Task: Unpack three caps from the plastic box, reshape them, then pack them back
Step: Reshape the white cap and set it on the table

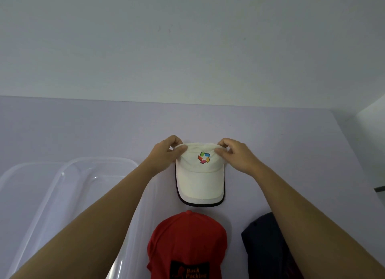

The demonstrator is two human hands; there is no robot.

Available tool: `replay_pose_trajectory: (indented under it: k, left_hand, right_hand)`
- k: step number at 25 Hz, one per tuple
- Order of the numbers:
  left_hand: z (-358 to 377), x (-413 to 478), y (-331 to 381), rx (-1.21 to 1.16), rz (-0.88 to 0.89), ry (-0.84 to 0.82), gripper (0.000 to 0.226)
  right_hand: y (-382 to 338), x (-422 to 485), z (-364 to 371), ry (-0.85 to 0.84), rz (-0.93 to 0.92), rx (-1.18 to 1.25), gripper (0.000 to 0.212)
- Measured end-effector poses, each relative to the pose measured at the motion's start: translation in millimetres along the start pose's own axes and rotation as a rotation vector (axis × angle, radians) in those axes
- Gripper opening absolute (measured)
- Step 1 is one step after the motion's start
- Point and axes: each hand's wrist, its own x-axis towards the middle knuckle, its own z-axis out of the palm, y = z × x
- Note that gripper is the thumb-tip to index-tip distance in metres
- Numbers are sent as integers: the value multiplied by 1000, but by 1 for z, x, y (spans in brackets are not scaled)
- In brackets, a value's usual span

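Both hands, left hand (166, 151) and right hand (235, 153), are pinching the white cap (200, 174) crown, brim pointing toward the person; red cap (187, 241), dark cap (264, 247) and plastic box (68, 174) are lying nearby.

Both arms out front. L forearm (87, 218) comes in from the lower left corner, R forearm (308, 214) from the lower right, both bare & converging. L hand (166, 152): fingers curled, thumb + index pinching the top edge of the white cap (201, 175). R hand (236, 156) mirrors it on the opp. side, same pinch, knuckles up. Wrists approx level, hands apart.
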Motion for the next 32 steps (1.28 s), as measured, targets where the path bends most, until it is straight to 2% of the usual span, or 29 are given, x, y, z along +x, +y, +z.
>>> replay_pose_trajectory:
  k: [4,11,13,15,17,20,25,26,29,32]
  left_hand:
    - [3,3,7,200,23,-2,22]
    - [5,4,30,29,-14,-69,22]
    - [5,4,27,72,-17,-95,24]
    - [7,6,25,185,-9,-100,30]
    - [11,9,27,282,7,-81,35]
    - [14,11,37,248,-39,-96,30]
    - [18,11,40,282,-53,-92,32]
    - [17,9,40,260,-53,-81,33]
    - [4,0,35,89,-83,-20,32]
    - [-5,-6,20,-160,-201,58,28]
  right_hand:
    - [0,2,-1,-15,43,-26,22]
    - [-12,4,-1,1,76,144,19]
    - [-15,3,-2,-43,72,72,19]
    - [-18,4,0,-55,50,-75,33]
    - [-19,7,5,-25,35,-121,30]
    - [-21,8,9,-13,40,-43,25]
    - [-22,13,8,-24,46,-186,29]
    - [-22,12,9,-12,52,-166,28]
    - [-12,2,10,56,89,29,48]
    - [8,-8,10,108,107,207,42]
